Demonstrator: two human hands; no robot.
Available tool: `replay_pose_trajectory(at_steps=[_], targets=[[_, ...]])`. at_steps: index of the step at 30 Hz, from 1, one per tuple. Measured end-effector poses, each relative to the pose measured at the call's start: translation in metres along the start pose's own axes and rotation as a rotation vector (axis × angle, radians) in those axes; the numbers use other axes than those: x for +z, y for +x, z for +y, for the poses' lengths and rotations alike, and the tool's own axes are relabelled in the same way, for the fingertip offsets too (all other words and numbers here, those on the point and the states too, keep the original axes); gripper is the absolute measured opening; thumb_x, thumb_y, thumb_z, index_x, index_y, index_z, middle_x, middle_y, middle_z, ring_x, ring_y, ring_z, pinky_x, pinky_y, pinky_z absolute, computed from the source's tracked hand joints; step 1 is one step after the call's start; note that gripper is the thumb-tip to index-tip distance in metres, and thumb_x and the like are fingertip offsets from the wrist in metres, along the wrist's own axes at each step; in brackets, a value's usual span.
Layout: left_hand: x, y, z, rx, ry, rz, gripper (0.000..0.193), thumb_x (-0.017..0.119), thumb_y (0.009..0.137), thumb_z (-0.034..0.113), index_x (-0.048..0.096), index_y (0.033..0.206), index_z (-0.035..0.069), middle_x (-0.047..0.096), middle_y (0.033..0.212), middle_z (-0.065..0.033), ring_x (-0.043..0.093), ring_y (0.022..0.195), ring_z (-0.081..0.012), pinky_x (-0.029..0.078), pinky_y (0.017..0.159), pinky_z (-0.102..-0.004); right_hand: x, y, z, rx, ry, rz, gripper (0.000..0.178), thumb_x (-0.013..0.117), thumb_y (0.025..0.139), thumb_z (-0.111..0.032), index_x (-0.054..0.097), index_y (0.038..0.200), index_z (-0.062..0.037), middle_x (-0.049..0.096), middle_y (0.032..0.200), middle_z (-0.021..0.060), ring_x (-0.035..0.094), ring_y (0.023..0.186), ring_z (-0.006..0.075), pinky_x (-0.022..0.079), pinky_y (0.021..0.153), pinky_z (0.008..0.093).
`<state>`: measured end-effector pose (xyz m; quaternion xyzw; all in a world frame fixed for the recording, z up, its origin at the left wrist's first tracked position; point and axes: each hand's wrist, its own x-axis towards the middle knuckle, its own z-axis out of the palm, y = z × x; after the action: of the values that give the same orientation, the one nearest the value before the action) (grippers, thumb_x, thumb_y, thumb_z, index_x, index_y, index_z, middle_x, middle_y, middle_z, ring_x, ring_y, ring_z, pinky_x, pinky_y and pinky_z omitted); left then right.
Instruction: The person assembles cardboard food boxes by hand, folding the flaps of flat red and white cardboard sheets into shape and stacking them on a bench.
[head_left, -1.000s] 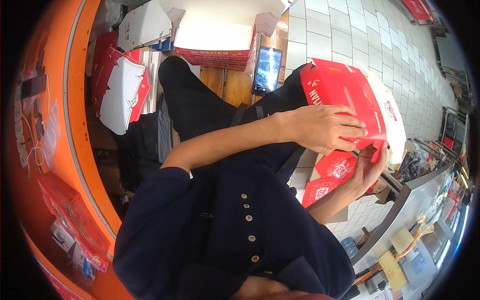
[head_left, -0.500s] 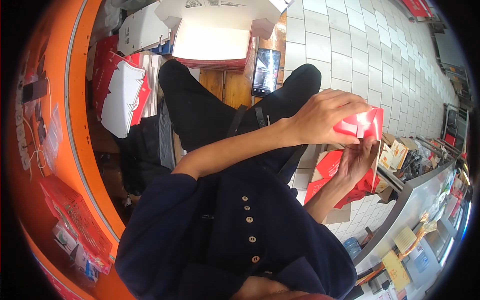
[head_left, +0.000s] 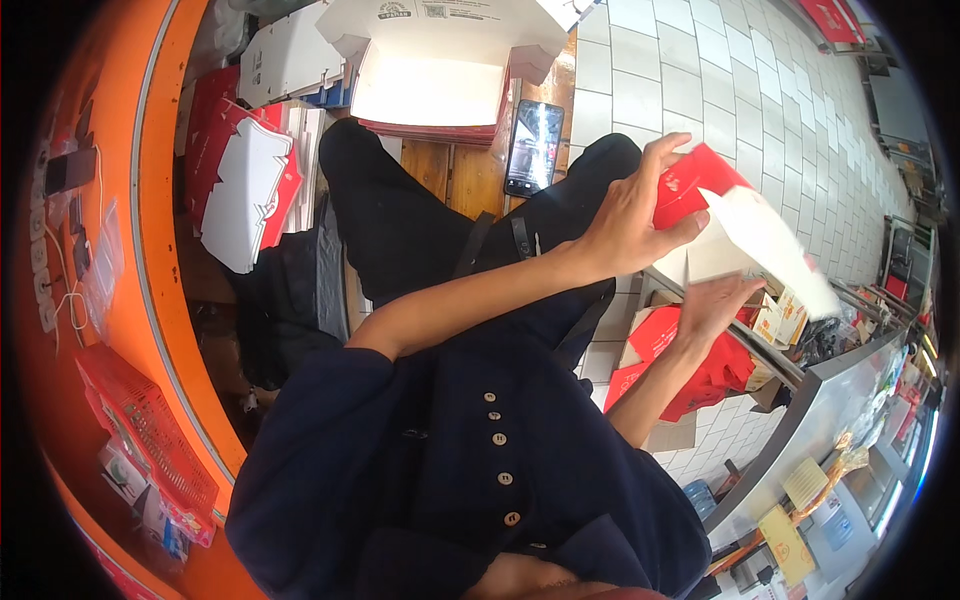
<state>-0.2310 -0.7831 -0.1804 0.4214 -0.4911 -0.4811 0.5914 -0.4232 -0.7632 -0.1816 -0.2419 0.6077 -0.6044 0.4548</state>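
A red carton (head_left: 694, 180) with a white inside hangs at the right, tilted, its long white flap (head_left: 765, 235) blurred by motion. My left hand (head_left: 635, 215) is at the carton's left side, fingers spread apart, the thumb across its near edge. I cannot tell how firmly it touches. Just below the carton my right hand (head_left: 715, 305) is open, its fingers stretched out toward the underside. Beneath my right forearm lie red folded cardboard pieces (head_left: 715, 375) in a brown box.
A large open white box (head_left: 430, 85) sits on a stack ahead, beside a phone (head_left: 534, 148) on the wooden bench (head_left: 425, 165). Flat red and white cardboard sheets (head_left: 245, 195) lean at the left by an orange counter (head_left: 160, 250). A metal-edged counter (head_left: 790, 430) stands at the right.
The red carton has gone from closed between both hands to tilted with its white inside showing. My left fingers have spread, and my right hand has come away below it.
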Motion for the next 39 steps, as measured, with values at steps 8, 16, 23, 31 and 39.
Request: replay_pose_trajectory(at_steps=[8,16,23,31,39], targets=[[-0.012,0.001,-0.008,0.593,0.446,0.192,0.034,0.082,0.080,0.007,0.062,0.107,0.001,0.065,0.104,-0.0136,0.065,0.093,-0.0321,0.052,0.078,-0.0389,-0.034,0.009,0.002,-0.093,-0.169,-0.253,0.030,0.071,0.093,0.000,0.064,0.121,0.0019,0.070,0.110,0.0091,0.065,0.098,0.0133,0.052,0.085,0.0299],[0.004,-0.017,-0.041,0.263,0.691,-0.595,0.039,0.070,0.091,0.037,0.063,0.118,0.010,0.066,0.114,-0.0097,0.063,0.106,-0.0205,0.051,0.089,-0.0336,-0.054,0.008,-0.045,-0.395,-0.910,-0.739,0.034,0.062,0.096,-0.023,0.068,0.112,0.0065,0.069,0.100,0.0143,0.064,0.093,0.0188,0.051,0.085,0.0356],[-0.005,-0.028,-0.062,0.416,0.630,-0.369,0.032,0.065,0.097,0.030,0.064,0.118,0.007,0.068,0.111,-0.0079,0.065,0.101,-0.0190,0.053,0.087,-0.0342,-0.073,0.013,-0.029,-0.037,-0.508,-0.252,0.080,0.027,0.104,-0.067,0.070,0.101,0.0006,0.072,0.095,0.0106,0.066,0.082,0.0199,0.053,0.084,0.0386],[0.045,-0.020,-0.052,-0.086,0.051,-0.299,0.024,0.065,0.099,0.020,0.066,0.117,0.004,0.070,0.101,-0.0069,0.068,0.090,-0.0152,0.056,0.076,-0.0340,0.000,-0.011,0.013,0.061,0.385,-0.173,0.020,0.071,0.098,-0.030,0.062,0.101,-0.0122,0.064,0.093,-0.0003,0.057,0.088,0.0134,0.043,0.086,0.0352],[0.060,-0.026,-0.028,-0.096,-0.405,-0.053,0.035,0.062,0.103,0.027,0.060,0.124,0.000,0.070,0.101,-0.0080,0.068,0.091,-0.0153,0.054,0.075,-0.0317,0.005,-0.014,0.017,-0.015,0.310,-0.049,0.025,0.066,0.101,-0.030,0.063,0.110,-0.0073,0.068,0.100,0.0048,0.062,0.091,0.0148,0.050,0.087,0.0349]])
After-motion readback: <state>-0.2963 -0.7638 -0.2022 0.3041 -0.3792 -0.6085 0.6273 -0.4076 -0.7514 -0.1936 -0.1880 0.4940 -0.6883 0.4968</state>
